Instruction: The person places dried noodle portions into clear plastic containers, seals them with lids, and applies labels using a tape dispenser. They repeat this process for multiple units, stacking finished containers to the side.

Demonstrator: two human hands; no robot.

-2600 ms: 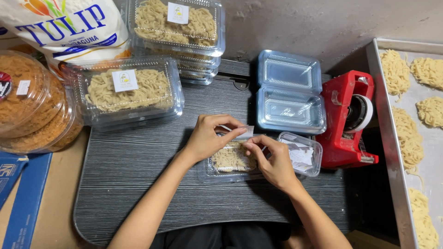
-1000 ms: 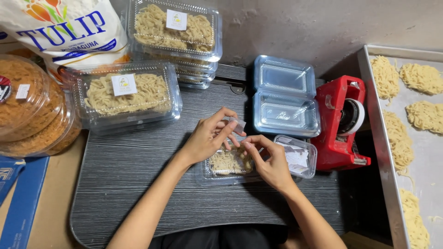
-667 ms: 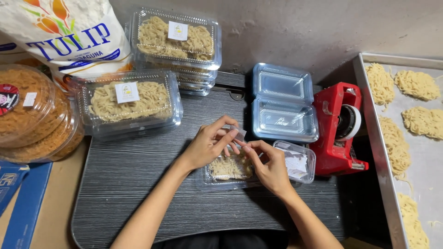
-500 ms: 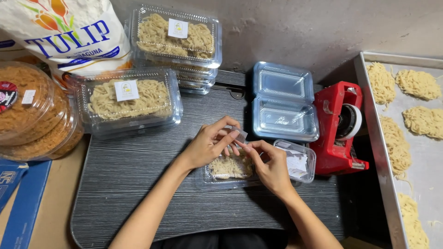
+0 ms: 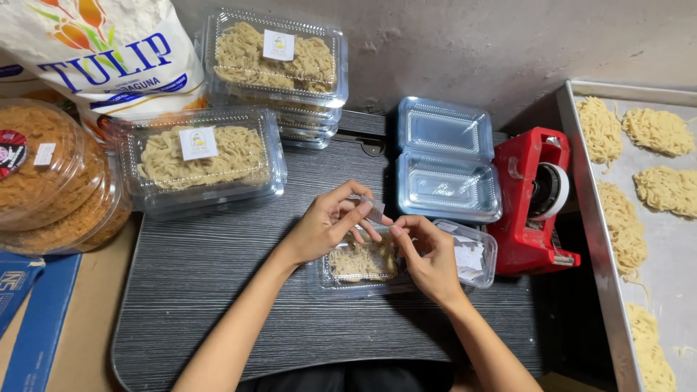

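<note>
Left hand (image 5: 323, 231) and right hand (image 5: 428, 258) meet over a small clear noodle box (image 5: 363, 261) at the middle of the dark table (image 5: 210, 290); both hands are pinched on a short strip of clear tape (image 5: 374, 209), fingertips close together, just above the box's lid. Box looks filled and closed; the tape is not yet pressed down, so sealing looks underway, not finished

Done so far, judging by how things lie: two larger labelled noodle packs, one (image 5: 200, 156) at 10 o'clock from the hands, and a stack (image 5: 279, 62) at 11 o'clock, all closed with a label on top. Round tubs (image 5: 51, 181) of brown strands sit at 9 o'clock, flour sack (image 5: 102, 51) behind them

Left to do, as a judgement: empty clear boxes (image 5: 446, 167) at 1 o'clock are unfilled, a small open tray of paper labels (image 5: 472, 254) touches the working box at 3 o'clock, and a metal tray (image 5: 602, 239) at the far right holds many loose noodle nests (image 5: 653, 131). Red tape dispenser (image 5: 534, 199) stands between the boxes and that tray. The small box shows no label from here
</note>
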